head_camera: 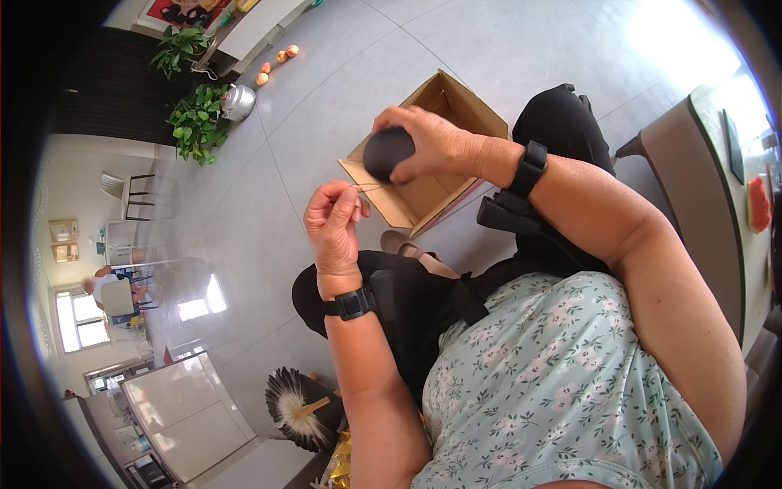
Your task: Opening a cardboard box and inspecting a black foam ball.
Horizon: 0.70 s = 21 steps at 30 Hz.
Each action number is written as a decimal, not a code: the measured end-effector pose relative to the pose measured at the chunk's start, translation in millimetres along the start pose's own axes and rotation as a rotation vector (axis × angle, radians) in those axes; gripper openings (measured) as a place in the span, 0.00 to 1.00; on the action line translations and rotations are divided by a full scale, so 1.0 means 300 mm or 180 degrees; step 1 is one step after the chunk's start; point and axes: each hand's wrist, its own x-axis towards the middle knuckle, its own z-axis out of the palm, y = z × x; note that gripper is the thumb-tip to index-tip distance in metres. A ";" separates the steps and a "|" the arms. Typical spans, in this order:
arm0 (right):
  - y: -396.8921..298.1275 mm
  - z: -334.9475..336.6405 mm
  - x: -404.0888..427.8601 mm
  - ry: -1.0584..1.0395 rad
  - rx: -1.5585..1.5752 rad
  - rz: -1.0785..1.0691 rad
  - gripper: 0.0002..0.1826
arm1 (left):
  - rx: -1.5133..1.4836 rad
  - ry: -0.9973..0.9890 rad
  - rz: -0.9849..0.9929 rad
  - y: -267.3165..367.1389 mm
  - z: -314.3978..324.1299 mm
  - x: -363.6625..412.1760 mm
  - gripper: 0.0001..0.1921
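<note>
My right hand (437, 143) grips a dark, rounded object (386, 153) from above and behind, thumb on its near side. The object is blurred, so its material cannot be told. Thumb and fingertips of my left hand (335, 220) pinch a thin dark strand (369, 185), which runs across to the underside of the round object. Both hands are over or beside an open cardboard box (489, 119) on the floor between my legs, its flap (376, 192) folded outward. What I see of the box's inside is bare cardboard; my right hand and the object hide part of it.
A table (690, 183) with a watermelon piece (759, 205) stands at right. Several round fruits (281, 57) lie on the tiled floor near potted plants (201, 122) and a metal pot (238, 102). A feather fan (299, 409) is beside my left arm. Another person (107, 287) sits far off.
</note>
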 end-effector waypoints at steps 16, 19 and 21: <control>-0.084 -0.023 -0.035 -0.1176 0.4277 0.0491 0.34 | 0.0248 0.0446 -0.0570 -0.059 -0.004 0.024 0.06; -0.076 -0.019 -0.028 -0.0831 0.4408 0.0576 0.33 | 0.0576 0.0470 -0.0676 -0.053 0.022 0.022 0.06; -0.070 -0.014 -0.024 -0.0383 0.4228 0.0719 0.33 | 0.0837 0.0387 -0.0789 -0.041 0.038 0.023 0.07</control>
